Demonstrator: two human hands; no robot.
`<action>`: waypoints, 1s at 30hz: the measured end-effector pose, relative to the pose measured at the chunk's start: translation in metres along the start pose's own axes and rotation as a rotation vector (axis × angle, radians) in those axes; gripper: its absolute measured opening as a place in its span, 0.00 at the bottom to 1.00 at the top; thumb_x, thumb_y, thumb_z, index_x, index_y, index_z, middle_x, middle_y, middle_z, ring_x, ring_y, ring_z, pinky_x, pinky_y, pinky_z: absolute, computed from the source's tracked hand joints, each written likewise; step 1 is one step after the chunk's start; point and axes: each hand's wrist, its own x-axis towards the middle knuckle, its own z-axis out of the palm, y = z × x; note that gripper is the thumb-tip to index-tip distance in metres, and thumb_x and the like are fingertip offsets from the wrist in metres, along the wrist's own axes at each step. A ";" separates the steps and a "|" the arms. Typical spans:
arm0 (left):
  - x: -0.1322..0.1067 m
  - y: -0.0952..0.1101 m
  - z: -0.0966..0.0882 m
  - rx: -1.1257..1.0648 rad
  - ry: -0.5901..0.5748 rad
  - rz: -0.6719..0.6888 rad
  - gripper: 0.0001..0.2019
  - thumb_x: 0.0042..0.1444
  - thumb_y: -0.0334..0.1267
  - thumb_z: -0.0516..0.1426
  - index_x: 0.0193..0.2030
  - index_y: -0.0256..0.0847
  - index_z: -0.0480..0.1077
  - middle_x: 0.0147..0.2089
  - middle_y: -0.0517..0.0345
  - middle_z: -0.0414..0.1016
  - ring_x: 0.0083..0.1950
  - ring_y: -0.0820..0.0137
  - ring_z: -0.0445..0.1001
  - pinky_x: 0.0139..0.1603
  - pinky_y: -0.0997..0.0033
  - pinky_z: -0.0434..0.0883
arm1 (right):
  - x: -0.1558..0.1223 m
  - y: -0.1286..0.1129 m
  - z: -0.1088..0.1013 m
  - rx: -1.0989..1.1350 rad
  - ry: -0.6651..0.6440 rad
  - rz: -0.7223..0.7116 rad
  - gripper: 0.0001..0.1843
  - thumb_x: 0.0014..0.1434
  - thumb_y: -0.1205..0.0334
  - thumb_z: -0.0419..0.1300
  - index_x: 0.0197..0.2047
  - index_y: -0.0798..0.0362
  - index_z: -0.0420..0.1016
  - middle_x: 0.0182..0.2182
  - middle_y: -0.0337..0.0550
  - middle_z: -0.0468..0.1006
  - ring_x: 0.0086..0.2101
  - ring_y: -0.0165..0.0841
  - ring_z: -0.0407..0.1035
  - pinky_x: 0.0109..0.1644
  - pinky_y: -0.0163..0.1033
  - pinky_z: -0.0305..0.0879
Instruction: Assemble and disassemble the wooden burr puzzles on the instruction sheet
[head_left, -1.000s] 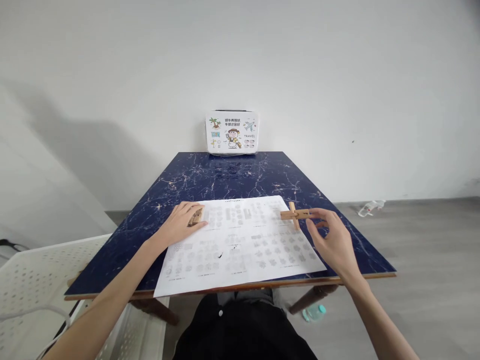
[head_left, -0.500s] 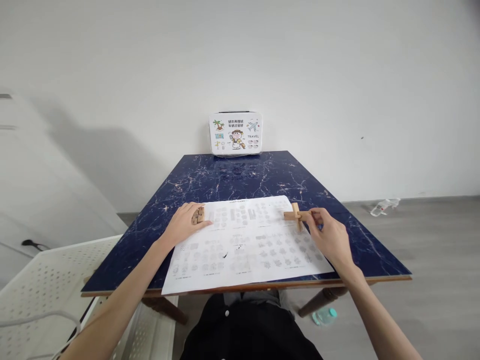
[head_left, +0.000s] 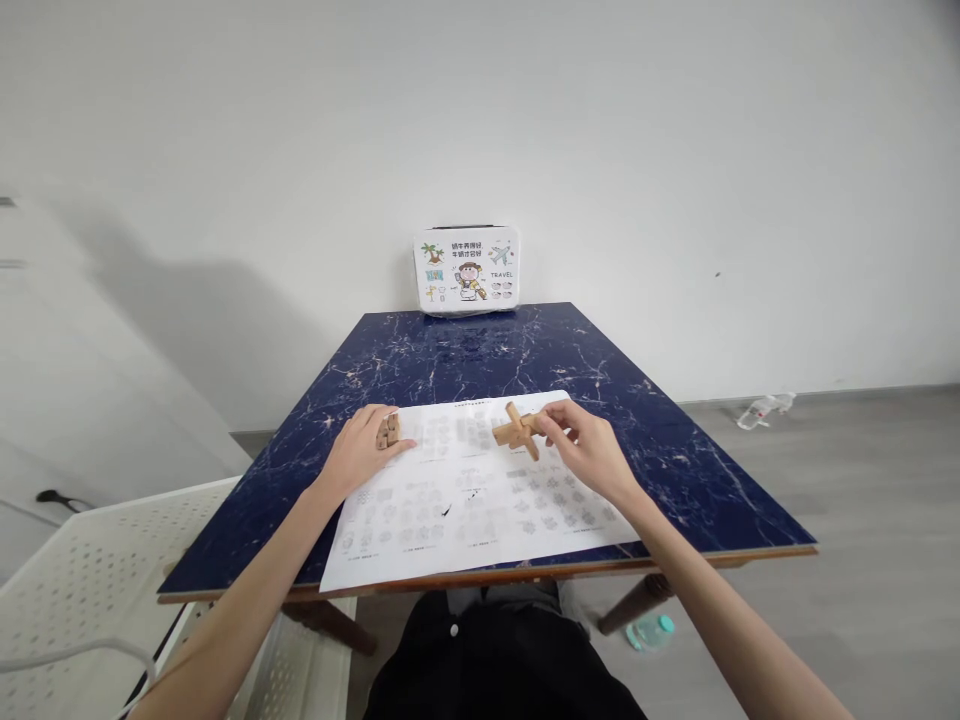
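Note:
My right hand (head_left: 587, 450) pinches a wooden cross-shaped puzzle assembly (head_left: 516, 430) and holds it just above the middle of a printed instruction sheet (head_left: 465, 500). My left hand (head_left: 362, 448) rests on the sheet's left edge with its fingers curled round a small wooden block piece (head_left: 389, 429). The sheet lies on a dark blue marbled table (head_left: 480, 360).
A white illustrated box (head_left: 466, 270) marked TRAVEL stands at the table's far edge against the wall. A white perforated basket (head_left: 97, 590) sits to the left of the table. A plastic bottle (head_left: 761, 410) lies on the floor at right, another (head_left: 646, 631) under the table.
My right hand has carried the wooden cross leftwards from the sheet's right corner to over its upper middle. My left hand has stayed on the small block.

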 end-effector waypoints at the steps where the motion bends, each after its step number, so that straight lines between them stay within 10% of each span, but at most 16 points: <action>1: 0.000 -0.001 -0.001 0.002 0.000 0.002 0.32 0.62 0.64 0.60 0.63 0.43 0.67 0.64 0.44 0.72 0.64 0.48 0.70 0.64 0.49 0.66 | 0.006 -0.001 0.004 0.017 -0.018 -0.012 0.16 0.70 0.46 0.57 0.43 0.50 0.76 0.39 0.48 0.86 0.33 0.40 0.80 0.35 0.40 0.70; 8: 0.000 0.022 -0.013 -0.028 0.143 0.151 0.21 0.66 0.56 0.59 0.59 0.47 0.71 0.61 0.46 0.75 0.66 0.48 0.70 0.69 0.44 0.62 | 0.038 -0.002 0.034 0.154 -0.090 -0.038 0.15 0.70 0.47 0.57 0.41 0.49 0.74 0.36 0.45 0.85 0.34 0.37 0.79 0.35 0.39 0.71; 16: 0.019 0.083 0.011 -0.370 -0.114 0.079 0.32 0.64 0.59 0.60 0.69 0.48 0.63 0.63 0.46 0.76 0.58 0.51 0.78 0.55 0.50 0.75 | 0.044 0.014 0.064 0.314 -0.151 -0.051 0.20 0.69 0.41 0.58 0.42 0.51 0.72 0.35 0.44 0.83 0.29 0.32 0.77 0.32 0.37 0.70; 30: 0.016 0.094 0.016 -0.524 -0.028 0.155 0.35 0.49 0.52 0.72 0.63 0.48 0.71 0.56 0.50 0.79 0.55 0.53 0.79 0.55 0.52 0.76 | 0.029 0.012 0.072 0.288 -0.162 -0.109 0.17 0.66 0.46 0.64 0.45 0.51 0.76 0.42 0.49 0.85 0.40 0.39 0.80 0.48 0.46 0.76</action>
